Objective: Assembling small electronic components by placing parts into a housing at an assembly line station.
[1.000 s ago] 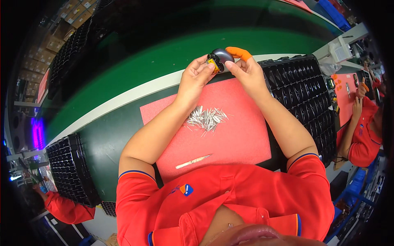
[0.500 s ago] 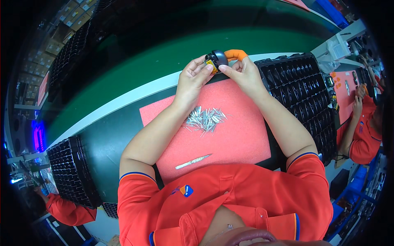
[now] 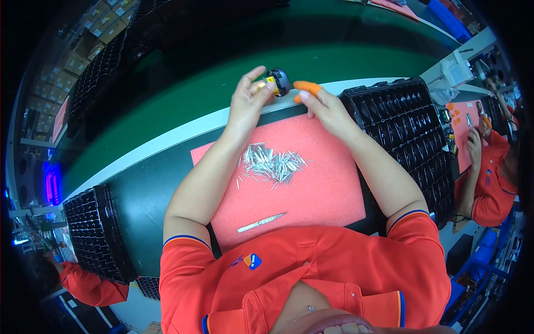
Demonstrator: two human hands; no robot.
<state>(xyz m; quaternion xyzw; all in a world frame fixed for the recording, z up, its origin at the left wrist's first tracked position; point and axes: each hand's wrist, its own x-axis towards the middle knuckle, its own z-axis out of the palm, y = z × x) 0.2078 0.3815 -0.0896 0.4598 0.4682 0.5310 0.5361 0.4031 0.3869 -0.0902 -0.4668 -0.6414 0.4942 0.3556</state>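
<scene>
My left hand (image 3: 248, 102) pinches a small rounded black device (image 3: 282, 81) with a yellow part on its near side, holding it up above the far edge of the mat. The device's exact kind does not show. Just right of it, my right hand (image 3: 329, 113) is apart from the device. It wears orange finger cots, and its fingers are partly stretched out with nothing visible in them. Below both hands, a loose heap of thin silvery pins (image 3: 275, 164) lies on a pink foam mat (image 3: 311, 200). A pointed, pale-handled blade tool (image 3: 261, 222) rests near the mat's front edge.
Black moulded trays (image 3: 397, 119) stand right of the mat; another stack (image 3: 100, 234) is at the left. A green conveyor-like surface (image 3: 194, 83) runs beyond a pale rail. At the right, a co-worker in a red shirt (image 3: 492, 178) works at another pink mat (image 3: 463, 133).
My right hand has let go of the device and drawn slightly away to the right. My left hand has shifted left with the device and turned it.
</scene>
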